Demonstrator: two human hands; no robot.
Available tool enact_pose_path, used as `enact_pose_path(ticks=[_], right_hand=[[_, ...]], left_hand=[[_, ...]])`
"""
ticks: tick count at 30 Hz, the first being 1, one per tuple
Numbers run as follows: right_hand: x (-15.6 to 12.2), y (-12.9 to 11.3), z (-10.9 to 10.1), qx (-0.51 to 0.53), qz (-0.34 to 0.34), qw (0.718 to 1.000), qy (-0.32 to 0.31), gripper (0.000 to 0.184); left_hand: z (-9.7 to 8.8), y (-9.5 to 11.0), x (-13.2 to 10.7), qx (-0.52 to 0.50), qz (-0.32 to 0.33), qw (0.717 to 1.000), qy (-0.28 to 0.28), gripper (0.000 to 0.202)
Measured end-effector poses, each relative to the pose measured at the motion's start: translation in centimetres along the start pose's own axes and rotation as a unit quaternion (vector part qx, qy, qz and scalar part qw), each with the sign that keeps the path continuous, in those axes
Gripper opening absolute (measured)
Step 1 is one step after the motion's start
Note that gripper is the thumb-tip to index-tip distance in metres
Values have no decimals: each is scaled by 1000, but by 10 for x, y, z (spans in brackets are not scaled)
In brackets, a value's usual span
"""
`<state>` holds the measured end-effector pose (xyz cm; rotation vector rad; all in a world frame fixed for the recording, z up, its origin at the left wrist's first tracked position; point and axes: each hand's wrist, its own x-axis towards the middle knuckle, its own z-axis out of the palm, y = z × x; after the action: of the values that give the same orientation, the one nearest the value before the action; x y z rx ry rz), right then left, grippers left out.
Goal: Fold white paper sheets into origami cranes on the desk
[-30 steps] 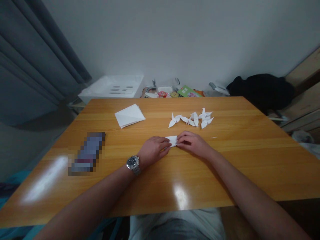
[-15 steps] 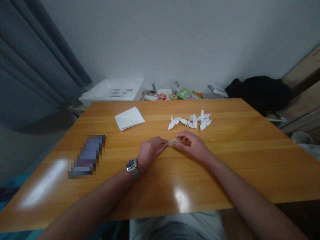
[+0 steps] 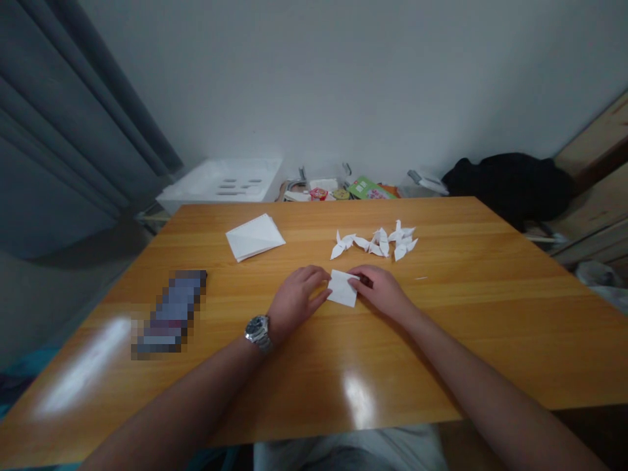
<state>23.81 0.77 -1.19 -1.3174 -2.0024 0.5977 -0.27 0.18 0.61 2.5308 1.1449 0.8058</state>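
A small folded white paper (image 3: 342, 288) lies on the wooden table (image 3: 471, 314) between my hands. My left hand (image 3: 296, 300), with a metal watch on its wrist, grips the paper's left edge with curled fingers. Its right edge is pinched by my right hand (image 3: 380, 291), fingers closed. Just beyond the hands, several finished white paper cranes (image 3: 377, 239) lie in a row on the table. A stack of white paper sheets (image 3: 254, 235) rests farther left.
A dark, pixelated flat object (image 3: 169, 314) lies on the table's left side. Behind the far edge are a white plastic bin (image 3: 220, 177), small colourful items (image 3: 343, 188) and a black bag (image 3: 510, 183). Grey curtains hang at left.
The paper was a narrow strip pressed on the table, was lifted edge-on between both hands, and now lies as a wider flat square. Both hands stayed in place.
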Motion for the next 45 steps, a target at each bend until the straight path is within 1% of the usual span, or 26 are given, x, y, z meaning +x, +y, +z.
enact_pose_path(ticks=[2, 4, 7, 10, 12, 13, 14, 16, 18, 21, 24, 28, 31, 33, 37, 42, 45], right_hand=[[2, 2, 1, -27, -30, 999, 2, 15], [3, 4, 4, -39, -49, 998, 7, 14], [4, 4, 6, -40, -49, 998, 15, 15], [3, 3, 0, -33, -66, 997, 7, 19], [2, 3, -7, -29, -129, 991, -27, 23], [2, 3, -11, -32, -155, 986, -56, 26], [1, 3, -14, -36, -172, 981, -84, 26], [-1, 4, -20, -45, -184, 974, -122, 29], [-2, 6, -24, -42, -184, 971, -146, 33], [-4, 9, -24, -18, -165, 974, -153, 32], [-4, 9, -24, 7, -153, 977, -147, 27], [-3, 7, -23, 18, -141, 980, -142, 14], [-3, 8, -22, 20, -117, 985, -127, 12], [-3, 9, -21, 21, -102, 988, -113, 13], [-1, 11, -20, 11, -97, 991, -93, 16], [2, 14, -17, -3, -115, 990, -80, 16], [3, 17, -14, -22, -110, 992, -60, 12]], left_hand=[[-2, 0, 0, 24, 73, 996, -43, 21], [-1, 0, -2, 48, 107, 991, -68, 24], [1, 2, -3, 82, 107, 987, -90, 28], [2, 5, -3, 102, 90, 985, -102, 28], [2, 7, -3, 111, 82, 985, -100, 28], [2, 7, -3, 112, 80, 985, -100, 28], [2, 7, -2, 111, 80, 986, -99, 28], [2, 7, -2, 103, 80, 987, -97, 27], [3, 6, -2, 95, 73, 988, -97, 26], [5, 6, -2, 89, 53, 989, -103, 24], [6, 7, -2, 90, 38, 990, -99, 24], [5, 8, -3, 89, 36, 991, -99, 27], [3, 5, -5, 76, 52, 990, -104, 31], [3, 3, -7, 64, 78, 988, -114, 33], [4, 2, -10, 62, 123, 981, -136, 33], [7, 7, -10, 75, 127, 978, -144, 37], [6, 8, -9, 69, 140, 977, -148, 37]])
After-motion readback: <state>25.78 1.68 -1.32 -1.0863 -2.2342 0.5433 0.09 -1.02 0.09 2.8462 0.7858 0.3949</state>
